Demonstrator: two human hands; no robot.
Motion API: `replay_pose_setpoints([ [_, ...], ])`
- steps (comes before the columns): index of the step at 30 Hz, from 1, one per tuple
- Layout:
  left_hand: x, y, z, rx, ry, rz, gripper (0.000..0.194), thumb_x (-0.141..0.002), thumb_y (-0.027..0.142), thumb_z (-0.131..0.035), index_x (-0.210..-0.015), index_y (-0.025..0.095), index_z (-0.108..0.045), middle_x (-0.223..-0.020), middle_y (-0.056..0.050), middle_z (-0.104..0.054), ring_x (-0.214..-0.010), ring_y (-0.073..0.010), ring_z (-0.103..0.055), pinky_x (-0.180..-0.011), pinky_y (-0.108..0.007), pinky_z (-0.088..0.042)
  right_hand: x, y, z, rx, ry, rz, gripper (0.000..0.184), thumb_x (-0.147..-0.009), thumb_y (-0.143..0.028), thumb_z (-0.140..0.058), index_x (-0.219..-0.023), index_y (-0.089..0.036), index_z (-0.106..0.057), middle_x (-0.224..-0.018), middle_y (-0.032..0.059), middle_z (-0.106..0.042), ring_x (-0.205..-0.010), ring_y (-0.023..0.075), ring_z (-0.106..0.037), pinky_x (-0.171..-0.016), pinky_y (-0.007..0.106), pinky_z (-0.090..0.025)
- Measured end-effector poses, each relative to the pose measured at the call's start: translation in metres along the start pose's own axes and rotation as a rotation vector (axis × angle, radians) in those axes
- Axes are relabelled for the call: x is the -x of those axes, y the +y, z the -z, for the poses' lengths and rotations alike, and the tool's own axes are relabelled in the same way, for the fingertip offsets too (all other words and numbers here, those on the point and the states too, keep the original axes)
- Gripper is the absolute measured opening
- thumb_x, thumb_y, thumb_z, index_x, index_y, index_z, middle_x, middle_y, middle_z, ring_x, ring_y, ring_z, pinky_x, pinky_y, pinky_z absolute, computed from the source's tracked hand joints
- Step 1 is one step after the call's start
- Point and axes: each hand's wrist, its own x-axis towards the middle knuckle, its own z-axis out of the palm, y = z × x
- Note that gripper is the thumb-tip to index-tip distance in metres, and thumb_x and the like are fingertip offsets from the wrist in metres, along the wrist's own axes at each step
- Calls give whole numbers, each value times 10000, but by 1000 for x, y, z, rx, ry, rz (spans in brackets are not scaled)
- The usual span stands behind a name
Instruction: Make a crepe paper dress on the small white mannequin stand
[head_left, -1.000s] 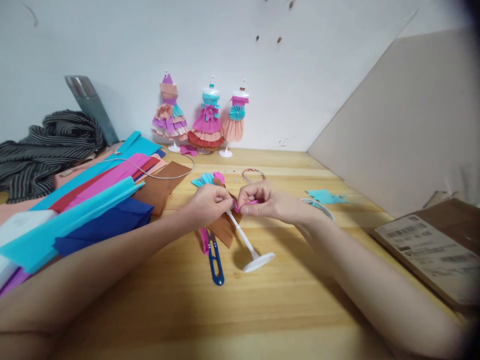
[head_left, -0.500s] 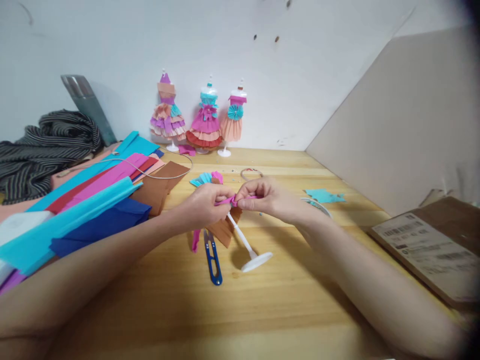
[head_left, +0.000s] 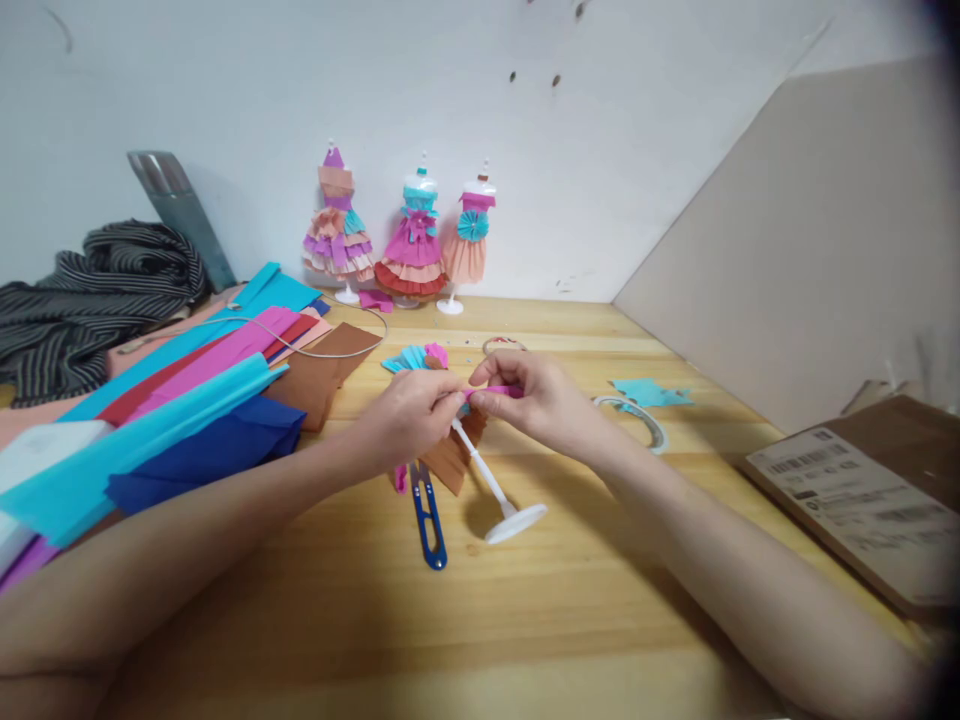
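My left hand (head_left: 409,412) and my right hand (head_left: 529,398) meet over the wooden table (head_left: 525,620), both pinching a thin pink paper strip (head_left: 495,392) between their fingertips. Under them a small white mannequin stand (head_left: 501,500) leans on its round base, with a brown paper skirt (head_left: 450,460) wrapped on it. A loose end of pink paper (head_left: 401,478) hangs below my left hand. Blue thread snips (head_left: 429,515) lie on the table just below my left hand.
Sheets of coloured crepe paper (head_left: 187,400) are stacked at the left, by striped fabric (head_left: 97,290). Three dressed mini mannequins (head_left: 412,240) stand against the back wall. Turquoise scraps (head_left: 649,392), a tape ring (head_left: 637,415) and a labelled cardboard package (head_left: 862,500) lie right.
My hands pulled the pink strip out between them, then drew close again. My right hand rose slightly and the strip now sits bunched at its fingertips.
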Motion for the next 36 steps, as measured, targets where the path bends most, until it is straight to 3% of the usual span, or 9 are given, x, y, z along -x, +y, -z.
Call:
replay_pose_setpoints([
  [3, 0, 2, 0, -35, -4, 4, 294, -829, 139, -442, -538, 155, -488, -501, 36, -469, -500, -88, -410, -524, -235, -268, 1, 1, -1, 62, -49, 26, 207, -733, -337, -599, -737, -132, -628, -580, -5, -527, -531, 108, -435, -496, 238, -334],
  [9, 1, 4, -4, -14, -41, 77, 304, -814, 148, -463, -513, 152, -507, -472, 42, -459, -480, -83, -400, -513, -233, -267, 2, 2, -2, 256, -3, 117, 120, -723, -208, -578, -617, -152, -570, -518, -38, -449, -496, 89, -391, -488, 226, -294],
  [19, 1, -1, -7, -43, 1, 133, 255, -820, 209, -504, -581, 145, -564, -494, 35, -504, -489, -86, -405, -504, -230, -256, -2, 8, -7, 249, -3, 86, 104, -721, -178, -526, -619, -160, -539, -531, -36, -463, -501, 89, -391, -499, 226, -307],
  [25, 0, -4, -9, 35, -1, 93, 320, -813, 193, -466, -496, 156, -435, -466, 52, -408, -482, -76, -358, -496, -227, -232, -2, 10, -7, 207, -35, 128, 55, -684, -154, -492, -635, -177, -482, -543, -56, -401, -508, 81, -343, -484, 219, -269],
  [28, 0, -6, -9, 77, 3, 112, 274, -797, 206, -474, -528, 152, -472, -498, 56, -376, -504, -77, -339, -492, -226, -220, -3, 12, -3, 99, -82, 139, 90, -725, -217, -529, -654, -175, -491, -555, -57, -394, -509, 80, -343, -480, 220, -270],
  [33, -2, -7, -7, 72, -2, 85, 248, -791, 208, -475, -559, 140, -529, -539, 48, -383, -543, -80, -353, -520, -226, -238, -4, 9, 15, -177, -336, 9, 283, -781, -436, -606, -770, -156, -561, -644, 8, -566, -581, 125, -527, -560, 260, -416],
  [36, -3, -8, -7, 74, -13, 71, 255, -800, 221, -479, -568, 142, -552, -530, 51, -355, -537, -82, -335, -519, -227, -235, -5, 7, 19, -126, -250, 62, 331, -793, -489, -600, -790, -158, -595, -744, 46, -623, -701, 163, -580, -635, 286, -446],
])
